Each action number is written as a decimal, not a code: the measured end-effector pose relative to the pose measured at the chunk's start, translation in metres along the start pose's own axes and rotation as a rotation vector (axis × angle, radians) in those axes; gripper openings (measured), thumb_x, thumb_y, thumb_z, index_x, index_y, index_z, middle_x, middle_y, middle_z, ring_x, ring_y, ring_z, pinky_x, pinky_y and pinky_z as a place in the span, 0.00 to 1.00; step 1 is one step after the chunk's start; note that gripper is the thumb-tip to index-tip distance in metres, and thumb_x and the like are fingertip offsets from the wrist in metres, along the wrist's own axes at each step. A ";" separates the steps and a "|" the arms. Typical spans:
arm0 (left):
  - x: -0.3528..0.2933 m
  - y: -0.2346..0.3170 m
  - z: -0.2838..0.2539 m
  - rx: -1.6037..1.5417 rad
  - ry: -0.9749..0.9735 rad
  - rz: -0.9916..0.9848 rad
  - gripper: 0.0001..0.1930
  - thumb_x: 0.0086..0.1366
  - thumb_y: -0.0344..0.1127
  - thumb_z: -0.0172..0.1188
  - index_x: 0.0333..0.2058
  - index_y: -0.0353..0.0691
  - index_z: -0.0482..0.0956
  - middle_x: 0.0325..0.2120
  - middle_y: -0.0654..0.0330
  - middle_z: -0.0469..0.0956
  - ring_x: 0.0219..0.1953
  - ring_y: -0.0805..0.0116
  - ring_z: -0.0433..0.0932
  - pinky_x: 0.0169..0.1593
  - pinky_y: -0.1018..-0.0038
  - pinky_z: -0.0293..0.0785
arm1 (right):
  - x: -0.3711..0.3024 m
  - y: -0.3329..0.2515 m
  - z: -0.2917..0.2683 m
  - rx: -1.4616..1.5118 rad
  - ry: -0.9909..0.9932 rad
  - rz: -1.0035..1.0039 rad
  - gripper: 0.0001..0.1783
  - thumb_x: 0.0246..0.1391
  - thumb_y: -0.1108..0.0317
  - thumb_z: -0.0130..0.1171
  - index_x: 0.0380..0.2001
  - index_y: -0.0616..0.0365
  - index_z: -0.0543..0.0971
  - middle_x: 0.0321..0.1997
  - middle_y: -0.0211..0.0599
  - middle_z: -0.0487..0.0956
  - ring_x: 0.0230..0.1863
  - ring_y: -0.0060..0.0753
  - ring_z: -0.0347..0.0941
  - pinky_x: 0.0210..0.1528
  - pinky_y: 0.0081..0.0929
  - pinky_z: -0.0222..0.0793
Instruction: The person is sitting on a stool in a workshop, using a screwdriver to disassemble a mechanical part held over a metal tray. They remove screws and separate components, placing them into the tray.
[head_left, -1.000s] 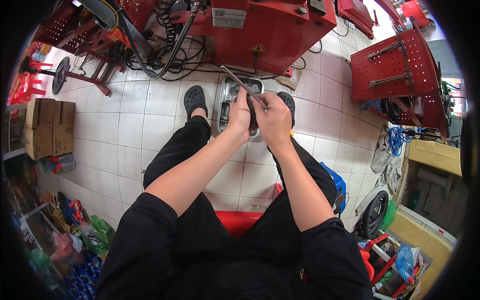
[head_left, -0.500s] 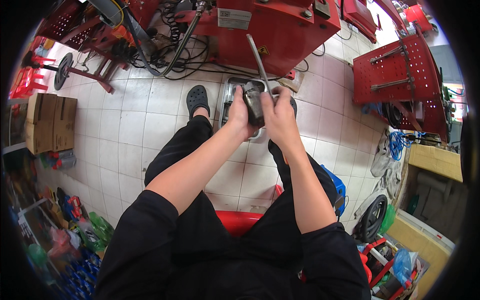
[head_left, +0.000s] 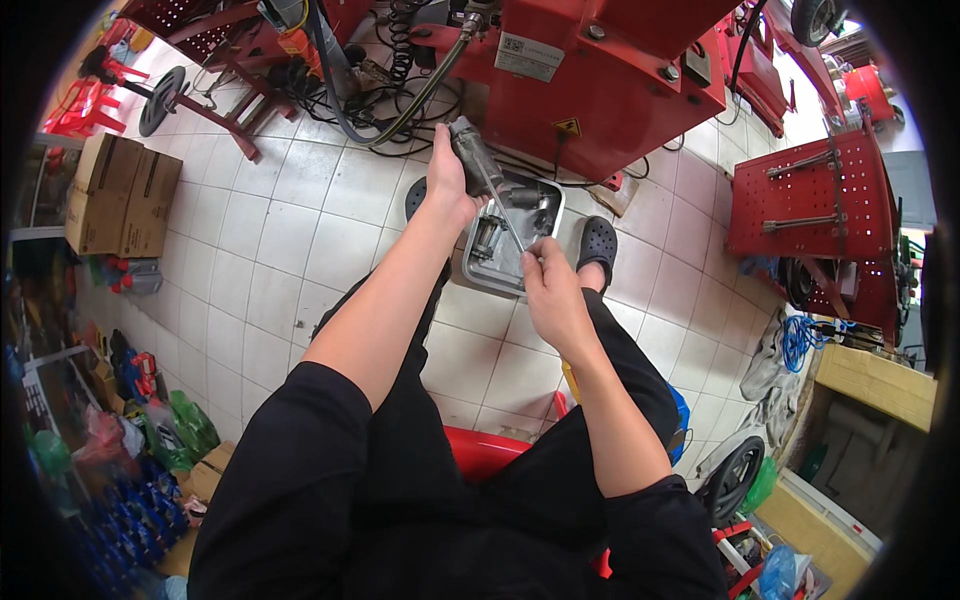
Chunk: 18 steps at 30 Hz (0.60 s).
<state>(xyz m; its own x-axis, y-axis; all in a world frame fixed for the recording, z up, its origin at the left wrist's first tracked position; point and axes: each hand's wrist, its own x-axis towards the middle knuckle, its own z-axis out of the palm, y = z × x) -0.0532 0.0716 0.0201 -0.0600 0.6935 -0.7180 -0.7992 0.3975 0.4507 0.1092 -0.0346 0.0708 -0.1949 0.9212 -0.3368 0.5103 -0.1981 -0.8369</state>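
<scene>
My left hand [head_left: 450, 185] grips a dark, greasy cylindrical metal part [head_left: 474, 158], tilted above the far left of a metal tray on the floor. A thin metal rod [head_left: 507, 216] is closed in the fingers of my right hand [head_left: 553, 292], over the tray's near right side. The rod slants up and left, and its far end lies over the cylindrical part; whether it touches or enters it I cannot tell. Below, the tray [head_left: 492, 279] holds loose metal parts, including a shiny one [head_left: 487, 238] and a dark cylindrical one [head_left: 524, 198].
A large red machine [head_left: 600, 95] stands just beyond the tray, with black cables and a hose [head_left: 400, 130] at its left. Cardboard boxes [head_left: 118, 195] are at far left. A red perforated panel [head_left: 800, 210] holds long tools at right. My clogs [head_left: 598, 243] flank the tray.
My left hand has moved forward with the cylindrical part, and my right hand has drawn back toward me with the rod. The hands are farther apart, exposing more of the tray.
</scene>
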 end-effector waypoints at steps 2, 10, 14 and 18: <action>0.001 -0.001 0.002 0.005 0.008 0.011 0.29 0.64 0.66 0.36 0.32 0.45 0.71 0.24 0.58 0.74 0.30 0.59 0.74 0.39 0.58 0.70 | 0.003 0.004 0.000 -0.009 0.006 -0.034 0.12 0.62 0.65 0.44 0.38 0.65 0.66 0.26 0.57 0.74 0.32 0.59 0.72 0.38 0.41 0.65; 0.003 -0.013 0.004 0.043 -0.041 0.006 0.29 0.65 0.66 0.37 0.32 0.45 0.71 0.24 0.58 0.74 0.29 0.60 0.75 0.36 0.60 0.71 | 0.004 -0.002 -0.004 0.025 -0.009 0.051 0.12 0.62 0.64 0.44 0.38 0.65 0.67 0.27 0.56 0.74 0.32 0.55 0.72 0.38 0.40 0.65; -0.002 -0.014 0.009 0.064 -0.009 0.021 0.28 0.64 0.66 0.37 0.33 0.46 0.72 0.24 0.59 0.74 0.29 0.61 0.75 0.35 0.61 0.72 | 0.005 -0.001 -0.006 0.039 -0.009 0.065 0.12 0.62 0.64 0.44 0.38 0.64 0.67 0.26 0.56 0.74 0.31 0.54 0.72 0.37 0.40 0.65; -0.001 -0.013 0.006 0.070 -0.029 0.035 0.28 0.64 0.66 0.37 0.33 0.46 0.71 0.24 0.59 0.74 0.28 0.61 0.75 0.34 0.62 0.72 | 0.005 0.002 -0.003 0.060 0.008 0.040 0.12 0.62 0.64 0.45 0.38 0.64 0.67 0.25 0.55 0.74 0.29 0.52 0.72 0.36 0.39 0.65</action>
<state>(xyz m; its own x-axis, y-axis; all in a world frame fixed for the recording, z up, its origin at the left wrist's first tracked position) -0.0391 0.0696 0.0179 -0.0696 0.7244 -0.6859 -0.7530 0.4128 0.5124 0.1117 -0.0290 0.0688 -0.1682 0.9147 -0.3674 0.4665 -0.2544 -0.8471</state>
